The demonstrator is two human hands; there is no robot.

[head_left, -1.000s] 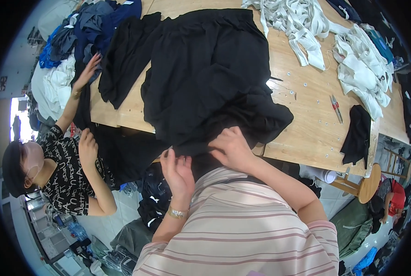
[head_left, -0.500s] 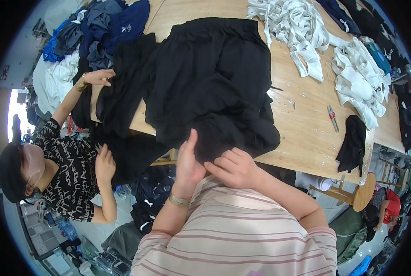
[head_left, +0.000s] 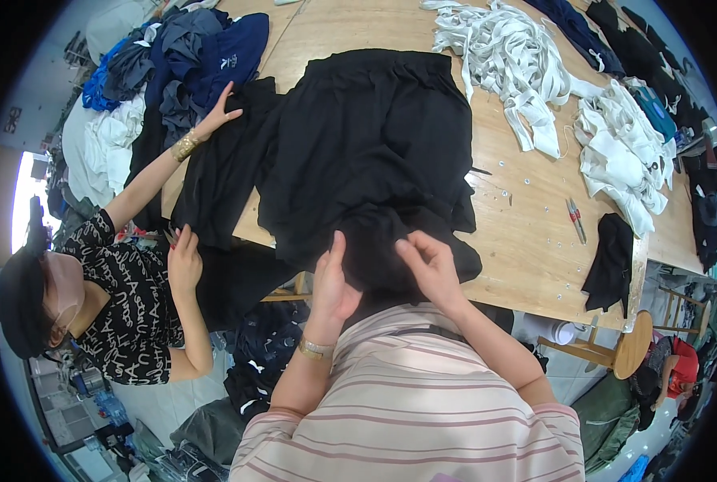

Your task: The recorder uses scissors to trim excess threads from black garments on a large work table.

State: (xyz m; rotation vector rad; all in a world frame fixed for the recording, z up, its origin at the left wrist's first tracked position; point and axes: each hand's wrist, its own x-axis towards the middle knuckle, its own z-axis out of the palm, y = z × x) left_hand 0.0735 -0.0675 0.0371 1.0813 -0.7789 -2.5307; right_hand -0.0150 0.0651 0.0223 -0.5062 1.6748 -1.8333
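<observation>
Black elastic-waisted pants (head_left: 374, 128) lie in front of me, gathered waistband at the far end and the near end bunched over the table edge. My left hand (head_left: 334, 289) is at the near left of this bunched cloth, thumb on top and the other fingers mostly hidden in the fabric. To its right, my right hand (head_left: 435, 269) pinches a fold of the same cloth between thumb and bent fingers. Whether anything small is inside the fold cannot be seen.
A co-worker (head_left: 125, 313) at the left reaches over black cloth (head_left: 230, 153). White strips (head_left: 507, 64) and white fabric (head_left: 623, 153) lie at the right, with red-handled thread snips (head_left: 576, 221) and a black scrap (head_left: 611, 261). Dark clothes (head_left: 189, 56) are heaped far left. A stool (head_left: 633, 345) stands right.
My right hand has moved right and slightly up, away from my left, and now pinches the cloth. My left hand barely moved. The co-worker's far hand has reached farther across the cloth.
</observation>
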